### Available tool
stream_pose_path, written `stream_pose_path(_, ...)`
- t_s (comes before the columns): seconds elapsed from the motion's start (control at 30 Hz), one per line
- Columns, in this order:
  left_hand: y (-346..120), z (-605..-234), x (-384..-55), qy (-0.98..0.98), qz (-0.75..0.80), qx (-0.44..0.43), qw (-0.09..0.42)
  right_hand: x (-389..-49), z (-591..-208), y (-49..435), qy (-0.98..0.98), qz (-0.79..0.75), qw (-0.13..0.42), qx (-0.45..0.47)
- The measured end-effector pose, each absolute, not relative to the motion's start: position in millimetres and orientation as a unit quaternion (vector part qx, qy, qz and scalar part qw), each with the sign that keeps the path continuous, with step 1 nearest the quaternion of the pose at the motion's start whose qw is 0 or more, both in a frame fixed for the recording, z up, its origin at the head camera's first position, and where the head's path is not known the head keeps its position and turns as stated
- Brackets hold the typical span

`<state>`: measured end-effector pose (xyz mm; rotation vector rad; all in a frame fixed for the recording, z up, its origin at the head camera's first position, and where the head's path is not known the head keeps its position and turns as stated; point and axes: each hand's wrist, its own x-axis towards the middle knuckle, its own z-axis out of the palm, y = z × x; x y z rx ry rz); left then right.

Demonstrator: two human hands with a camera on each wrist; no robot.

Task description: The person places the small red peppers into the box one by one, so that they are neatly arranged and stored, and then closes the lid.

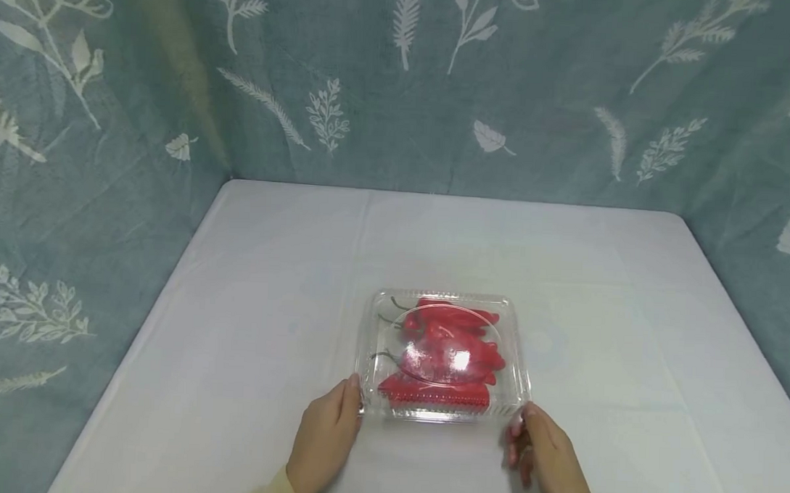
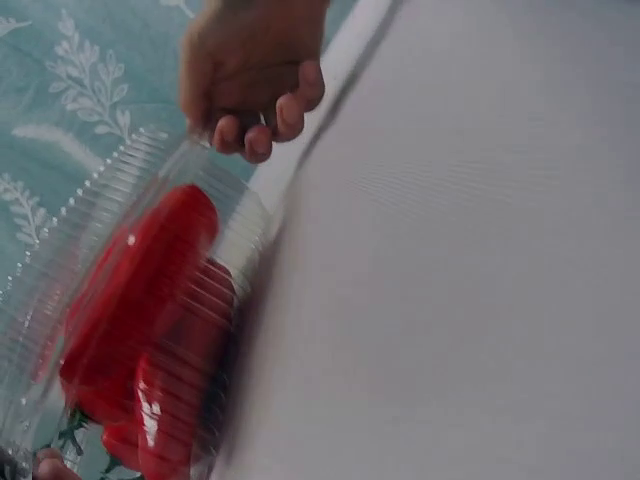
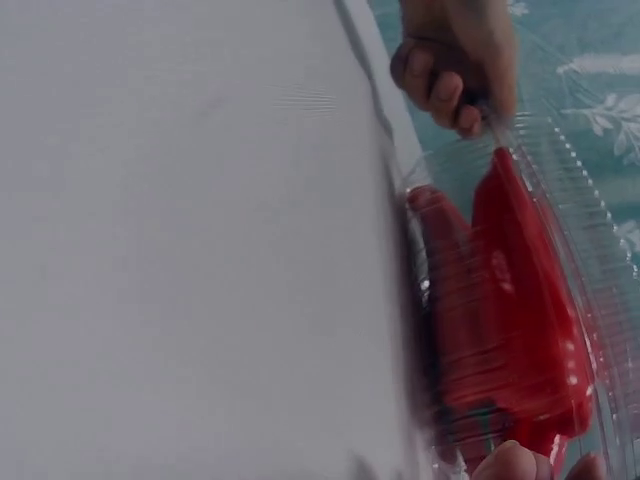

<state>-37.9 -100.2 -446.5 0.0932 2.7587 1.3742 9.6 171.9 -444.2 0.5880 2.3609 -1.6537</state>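
A clear plastic clamshell box (image 1: 444,415) holds several red peppers (image 1: 453,350), their green stems pointing left; its lid lies over them. My left hand (image 1: 326,436) grips the box's near left corner, thumb along the side, other fingers mostly hidden. At the near right corner my right hand (image 1: 551,455) pinches the rim between thumb and forefinger, the other fingers curled below. The left wrist view shows the right hand (image 2: 255,80) on the rim across the box (image 2: 150,170). In the right wrist view the left hand (image 3: 460,60) holds the opposite end.
A white-covered table (image 1: 270,271) extends around the box on all sides. Behind and beside it hangs a green-blue cloth (image 1: 373,115) with a pale leaf pattern. The table's far edge meets this cloth.
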Motion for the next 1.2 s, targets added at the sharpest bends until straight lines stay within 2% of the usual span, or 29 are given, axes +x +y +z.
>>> stream_pose_path(0.17,-96,-448,-43,0.896,0.443,0.035,0.024,8,-445,174,0.78,-0.596,0.081,0.172)
stream_pose_path(0.57,-92,-451,-41,0.916,0.399,0.024,0.013,5,-447,171,0.787,-0.583,0.095,0.175)
stream_pose_path(0.97,-101,-452,-45,0.902,0.43,0.014,0.046,7,-454,168,0.8,-0.563,0.065,0.196)
stream_pose_path(1.1,-105,-451,-43,0.894,0.445,0.011,0.052,10,-455,171,0.795,-0.557,0.082,0.225)
stream_pose_path(1.2,-108,-454,-42,0.899,0.436,0.01,0.021,14,-455,177,0.789,-0.555,0.103,0.243)
